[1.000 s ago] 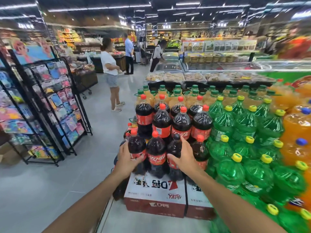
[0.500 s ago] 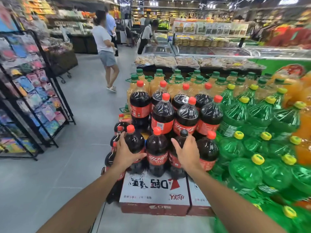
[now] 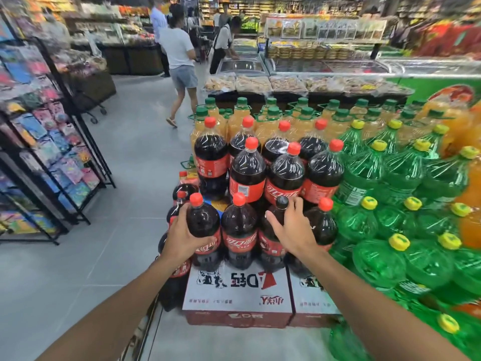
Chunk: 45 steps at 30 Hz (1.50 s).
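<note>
Where cola bottles (image 3: 239, 227) top cartons (image 3: 238, 295), grey floor (image 3: 104, 256) adjoins.

2 cartons (image 3: 236, 293); front row: 1 black-cap cola btl (image 3: 281, 204), 3 red-cap cola btls (image 3: 239, 225).

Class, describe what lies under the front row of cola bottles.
Two white printed cartons side by side carry the cola bottles. Their contents are hidden, as is whatever supports them.
</note>
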{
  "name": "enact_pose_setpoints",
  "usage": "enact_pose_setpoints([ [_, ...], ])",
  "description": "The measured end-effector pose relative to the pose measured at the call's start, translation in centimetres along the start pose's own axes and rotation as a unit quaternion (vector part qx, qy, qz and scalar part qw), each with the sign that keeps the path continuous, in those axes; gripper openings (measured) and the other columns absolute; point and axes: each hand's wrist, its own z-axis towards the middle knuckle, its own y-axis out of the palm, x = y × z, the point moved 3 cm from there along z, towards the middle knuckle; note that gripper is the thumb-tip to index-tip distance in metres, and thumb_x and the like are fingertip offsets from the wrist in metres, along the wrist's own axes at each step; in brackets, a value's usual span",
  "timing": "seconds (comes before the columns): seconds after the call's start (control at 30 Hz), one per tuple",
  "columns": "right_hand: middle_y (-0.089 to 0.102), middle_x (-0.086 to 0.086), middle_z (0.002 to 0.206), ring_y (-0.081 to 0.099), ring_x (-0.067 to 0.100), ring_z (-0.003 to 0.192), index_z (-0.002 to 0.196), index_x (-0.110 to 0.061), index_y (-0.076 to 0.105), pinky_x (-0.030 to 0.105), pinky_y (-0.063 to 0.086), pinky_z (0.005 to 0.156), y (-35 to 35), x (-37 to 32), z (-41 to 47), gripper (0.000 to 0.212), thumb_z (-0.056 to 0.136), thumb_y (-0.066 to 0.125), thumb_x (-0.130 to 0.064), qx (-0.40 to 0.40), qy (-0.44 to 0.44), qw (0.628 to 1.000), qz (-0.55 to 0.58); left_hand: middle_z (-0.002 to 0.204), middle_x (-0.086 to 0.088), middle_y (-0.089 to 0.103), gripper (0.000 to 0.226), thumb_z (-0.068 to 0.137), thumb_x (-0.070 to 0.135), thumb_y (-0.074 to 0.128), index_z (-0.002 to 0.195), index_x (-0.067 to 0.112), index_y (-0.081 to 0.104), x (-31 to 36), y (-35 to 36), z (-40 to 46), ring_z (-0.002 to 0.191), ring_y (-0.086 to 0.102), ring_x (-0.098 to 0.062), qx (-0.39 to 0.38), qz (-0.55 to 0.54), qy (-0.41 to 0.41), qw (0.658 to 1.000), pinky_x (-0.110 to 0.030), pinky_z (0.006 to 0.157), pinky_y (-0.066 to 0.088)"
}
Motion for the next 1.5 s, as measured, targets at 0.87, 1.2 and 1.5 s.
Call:
enact_pose_setpoints([
  [0.87, 0.034, -0.015, 0.160, 0.031, 0.000, 0.149, 0.158, -0.029, 0.030, 0.030, 0.031, 0.122, 0.2, 1.6, -13.7, 0.077, 0.094, 0.074, -0.030, 0.006, -0.077, 0.981, 0.177, 0.158, -0.011, 0.022, 0.135, 0.057, 0.041, 0.095, 0.154, 0.028, 0.002, -1.0, 0.7, -2.9, 0.143, 0.035, -0.031, -0.025, -0.053, -0.049, 0.997, -0.058, 0.115, 0.033],
  [1.2, 0.044, -0.015, 0.152, 0.042, -0.002, 0.137, 0.152, -0.029, 0.042, 0.018, 0.033, 0.115, -2.0, 4.0, -17.1, 0.061, 0.098, 0.069, -0.034, -0.060, -0.078, 0.991, 0.089, 0.141, 0.009, 0.045, 0.063, 0.087, 0.025, 0.076, 0.142, 0.026, 0.046, 0.5, 1.8, -12.2, 0.128, 0.046, -0.012, -0.145, 0.093, 0.144, 0.974, -0.036, 0.110, 0.040],
  [1.5, 0.038, -0.005, 0.159, 0.030, 0.013, 0.148, 0.154, -0.026, 0.042, 0.022, 0.015, 0.122, -11.4, 8.6, -25.2, 0.062, 0.099, 0.061, -0.049, -0.031, -0.040, 0.998, -0.036, 0.151, 0.004, 0.043, 0.074, 0.085, 0.066, 0.046, 0.146, 0.024, 0.047, 12.0, 8.4, -17.7, 0.142, 0.035, -0.021, -0.210, 0.232, 0.403, 0.860, -0.042, 0.120, 0.027],
])
